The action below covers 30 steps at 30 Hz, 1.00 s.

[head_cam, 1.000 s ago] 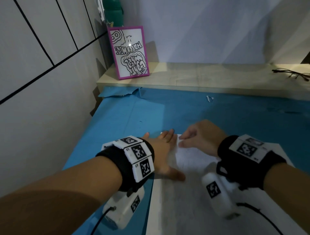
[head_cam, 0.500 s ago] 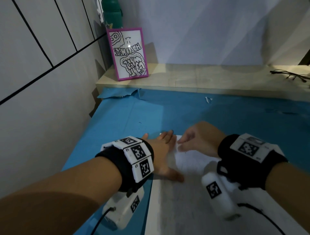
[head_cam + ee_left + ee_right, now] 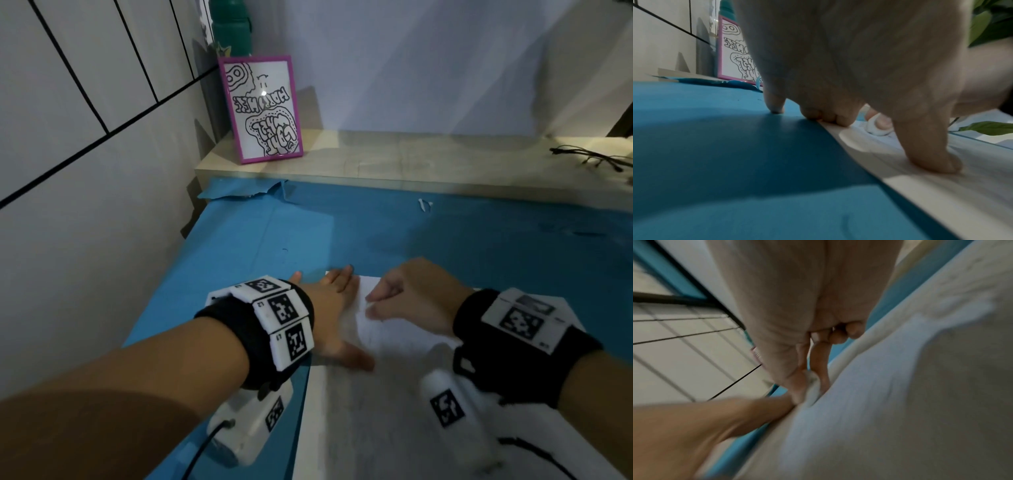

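A white sheet of paper [image 3: 376,411] lies on the blue mat [image 3: 274,240]. My left hand [image 3: 329,308] lies flat over the sheet's left edge, fingers straight; in the left wrist view its fingertips [image 3: 931,162] press on the paper [image 3: 941,186] and the mat [image 3: 735,146]. My right hand [image 3: 411,294] hovers low over the sheet's far end with fingers curled. Its thumb and forefinger pinch a small white eraser [image 3: 877,128], which touches the paper. The right wrist view shows the eraser [image 3: 812,386] between the fingertips, blurred.
A pale wooden shelf [image 3: 411,154] runs along the back wall. On it lean a purple-framed drawing [image 3: 262,109] and a green bottle [image 3: 231,27] at the left, with glasses [image 3: 596,159] at the right. A tiled wall closes the left side. Green leaves [image 3: 986,128] show to the right.
My right hand has shifted slightly over the far end of the paper with the eraser. The left hand has stayed pressed in place.
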Each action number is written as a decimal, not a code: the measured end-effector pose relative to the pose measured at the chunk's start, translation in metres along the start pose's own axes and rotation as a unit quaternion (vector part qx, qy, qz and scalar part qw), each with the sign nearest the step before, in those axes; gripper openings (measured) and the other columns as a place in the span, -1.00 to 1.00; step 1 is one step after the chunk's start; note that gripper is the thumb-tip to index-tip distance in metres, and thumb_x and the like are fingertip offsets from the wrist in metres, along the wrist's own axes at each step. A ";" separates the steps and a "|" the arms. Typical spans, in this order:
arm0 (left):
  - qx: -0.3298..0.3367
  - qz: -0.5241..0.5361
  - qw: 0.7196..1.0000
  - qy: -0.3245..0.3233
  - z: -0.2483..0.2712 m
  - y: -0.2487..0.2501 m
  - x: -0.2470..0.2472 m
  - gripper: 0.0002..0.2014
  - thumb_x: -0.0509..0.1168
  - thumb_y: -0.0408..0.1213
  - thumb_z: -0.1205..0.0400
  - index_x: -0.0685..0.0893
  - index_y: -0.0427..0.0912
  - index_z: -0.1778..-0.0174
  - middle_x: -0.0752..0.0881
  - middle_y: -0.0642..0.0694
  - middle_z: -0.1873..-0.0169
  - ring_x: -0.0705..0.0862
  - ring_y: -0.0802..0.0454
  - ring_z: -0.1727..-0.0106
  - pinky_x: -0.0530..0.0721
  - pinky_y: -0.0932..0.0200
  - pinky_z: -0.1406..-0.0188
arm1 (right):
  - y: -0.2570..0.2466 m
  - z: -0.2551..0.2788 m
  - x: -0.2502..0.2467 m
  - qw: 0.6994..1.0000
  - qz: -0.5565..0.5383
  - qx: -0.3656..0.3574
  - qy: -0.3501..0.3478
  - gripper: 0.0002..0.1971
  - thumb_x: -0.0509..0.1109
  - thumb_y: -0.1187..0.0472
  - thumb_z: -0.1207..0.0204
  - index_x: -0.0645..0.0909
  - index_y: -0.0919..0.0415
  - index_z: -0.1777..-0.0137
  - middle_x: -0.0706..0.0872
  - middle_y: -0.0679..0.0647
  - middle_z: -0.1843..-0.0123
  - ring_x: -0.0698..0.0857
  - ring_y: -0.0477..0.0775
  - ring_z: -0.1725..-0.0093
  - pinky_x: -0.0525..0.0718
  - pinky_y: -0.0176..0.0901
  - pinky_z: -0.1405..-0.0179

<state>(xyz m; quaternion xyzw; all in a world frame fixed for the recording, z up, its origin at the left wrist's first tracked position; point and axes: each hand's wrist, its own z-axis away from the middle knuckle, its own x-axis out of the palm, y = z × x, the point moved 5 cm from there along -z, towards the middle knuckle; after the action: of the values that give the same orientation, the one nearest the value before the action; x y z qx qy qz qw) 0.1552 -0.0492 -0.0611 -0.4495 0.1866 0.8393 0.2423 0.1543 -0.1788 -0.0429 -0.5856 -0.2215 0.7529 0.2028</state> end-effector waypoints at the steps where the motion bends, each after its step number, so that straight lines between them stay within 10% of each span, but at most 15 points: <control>1: -0.001 -0.001 1.000 -0.003 0.000 0.001 0.000 0.20 0.25 0.45 -0.39 -0.33 -0.10 -0.66 -0.33 0.00 -0.65 -0.26 0.11 -0.66 -0.17 -0.35 -0.59 | 0.003 0.000 -0.004 1.000 -0.010 0.011 0.019 -0.87 0.58 0.18 -0.32 0.78 0.12 0.13 0.65 -0.17 0.32 0.59 -0.23 0.30 0.44 -0.61 0.37; 30: 0.007 -0.005 1.000 0.006 -0.002 -0.003 0.002 0.22 0.22 0.50 -0.36 -0.32 -0.11 -0.66 -0.34 0.01 -0.65 -0.26 0.12 -0.66 -0.15 -0.37 -0.59 | 0.012 0.009 -0.010 1.000 0.019 0.000 0.003 -0.88 0.57 0.20 -0.33 0.80 0.15 0.14 0.72 -0.15 0.29 0.70 -0.12 0.16 0.49 -0.52 0.26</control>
<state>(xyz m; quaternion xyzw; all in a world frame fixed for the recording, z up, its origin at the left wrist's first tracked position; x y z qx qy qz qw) 0.1577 -0.0474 -0.0645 -0.4538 0.1919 0.8339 0.2487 0.1476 -0.1955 -0.0399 -0.5917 -0.2095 0.7552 0.1891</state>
